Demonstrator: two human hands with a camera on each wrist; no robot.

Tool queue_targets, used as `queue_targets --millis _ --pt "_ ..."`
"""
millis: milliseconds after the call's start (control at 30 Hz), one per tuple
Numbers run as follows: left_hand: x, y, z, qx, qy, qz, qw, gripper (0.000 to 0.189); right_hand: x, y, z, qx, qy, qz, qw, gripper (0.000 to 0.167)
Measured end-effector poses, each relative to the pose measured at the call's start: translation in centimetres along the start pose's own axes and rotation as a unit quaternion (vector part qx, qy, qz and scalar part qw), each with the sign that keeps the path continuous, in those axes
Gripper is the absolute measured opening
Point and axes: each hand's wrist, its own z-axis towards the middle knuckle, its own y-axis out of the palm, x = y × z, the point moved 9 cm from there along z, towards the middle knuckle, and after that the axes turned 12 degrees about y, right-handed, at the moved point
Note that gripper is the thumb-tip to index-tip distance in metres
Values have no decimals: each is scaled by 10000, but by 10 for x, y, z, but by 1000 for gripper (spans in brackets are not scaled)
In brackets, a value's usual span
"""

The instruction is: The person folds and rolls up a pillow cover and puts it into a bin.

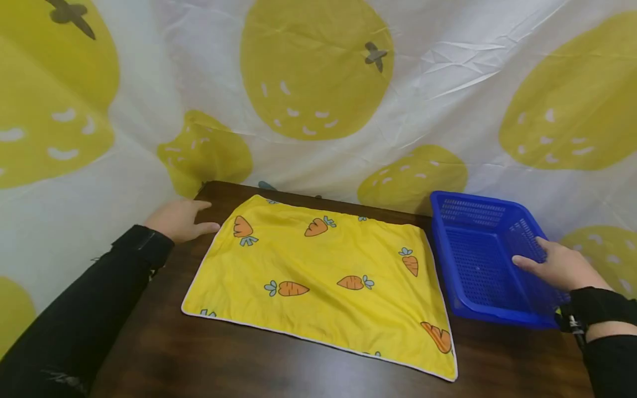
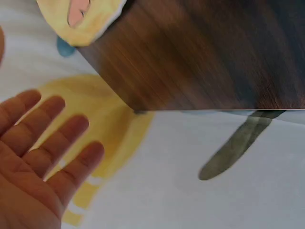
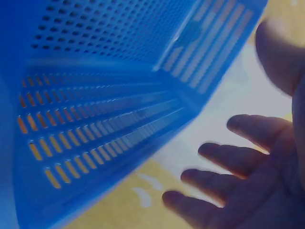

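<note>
A yellow cloth (image 1: 318, 260) with a carrot print and pale piping lies spread on the dark wooden table. At its upper left edge is my left hand (image 1: 180, 220), fingers extended and thumb tip right at the piping. The left wrist view shows that palm (image 2: 33, 176) with its fingers spread and nothing held. To the right of the cloth stands a blue plastic basket (image 1: 455, 271) with perforated walls and nothing in it. Over its right rim is my right hand (image 1: 567, 265). In the right wrist view those fingers (image 3: 224, 179) are spread beside the basket wall, with a gap between.
A white sheet with large yellow fruit prints (image 1: 318, 66) hangs behind the table and along its left side. The wooden table top (image 1: 278, 365) shows in front of the cloth. One table corner (image 2: 136, 109) appears in the left wrist view.
</note>
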Motion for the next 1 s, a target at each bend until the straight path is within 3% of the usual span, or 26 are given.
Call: queue_targets --millis 133,200,267,367,400,467,533,600,700,767,833,1000 --pt "36 0 -13 163 456 298 9984 54 -34 -13 -28 1025 -652 -76 9926 80" --pt "56 0 -21 254 655 395 9967 46 -57 -17 -53 1707 -1169 -15 9784 63" --pt "75 3 -31 265 881 499 9945 39 -83 -16 -83 2396 -1870 60 9527 50" --pt "97 16 -44 82 1212 488 9914 31 -118 -2 -129 3155 -2973 127 9010 36" --pt "103 21 -48 -33 1319 459 9902 30 -127 6 -141 3260 -3287 124 8863 33" --pt "112 33 -55 -290 1501 342 9877 29 -143 27 -160 3151 -3755 95 8716 26" --pt "117 44 -63 -551 1560 179 9861 32 -153 50 -169 2799 -3955 42 8747 19" --pt "120 53 -71 -776 1536 35 9851 34 -157 73 -172 2225 -3985 -37 8898 21" --pt "120 65 -79 -976 1506 -147 9836 36 -152 103 -168 1338 -3739 -155 9177 28" --pt "119 72 -83 -1055 1487 -212 9830 37 -145 118 -164 850 -3552 -205 9307 29" --pt "118 78 -86 -1113 1467 -255 9826 37 -138 129 -160 541 -3399 -233 9386 31" --pt "113 86 -90 -1185 1387 -278 9828 36 -131 140 -157 272 -3325 -242 9424 32"
